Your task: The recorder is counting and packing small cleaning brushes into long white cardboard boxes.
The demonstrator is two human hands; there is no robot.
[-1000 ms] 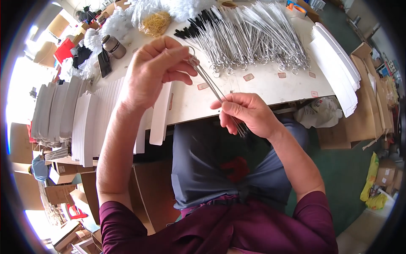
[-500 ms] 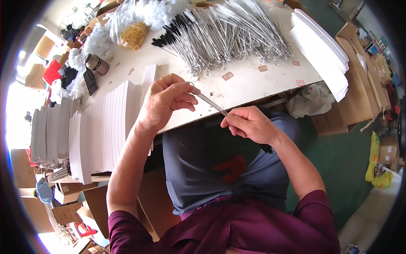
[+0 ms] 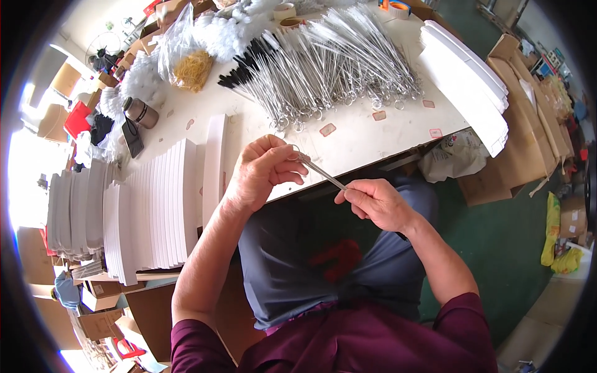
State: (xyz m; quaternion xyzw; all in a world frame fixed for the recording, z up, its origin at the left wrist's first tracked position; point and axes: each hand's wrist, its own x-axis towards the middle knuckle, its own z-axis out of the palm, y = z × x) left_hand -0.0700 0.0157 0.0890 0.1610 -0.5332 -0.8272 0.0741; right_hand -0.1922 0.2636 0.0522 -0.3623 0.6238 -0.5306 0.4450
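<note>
Over the table's front edge, my left hand (image 3: 261, 174) pinches the looped wire ends of a small bundle of thin wire brushes (image 3: 326, 176). My right hand (image 3: 380, 204) is closed round the same bundle farther along, so it slants down to the right between the two hands. A dark tip shows below my right wrist; the palm hides most of that end. Beyond my hands lies a wide pile of similar wire brushes (image 3: 329, 74), ring ends toward me, with white bristles and some black ones (image 3: 239, 69) at the left.
Long white folded boxes (image 3: 155, 205) stand in rows at the left, with more white boxes (image 3: 466, 87) stacked at the right. Farther back are a metal bottle (image 3: 142, 113), a phone-like dark object (image 3: 132, 138), yellow rubber bands (image 3: 191, 71) and tape rolls (image 3: 398, 9). Cardboard (image 3: 522, 124) stands right of the table.
The whole view has shifted a little, with the table lower in it. Both hands sit slightly farther right, still holding the bundle between them.
</note>
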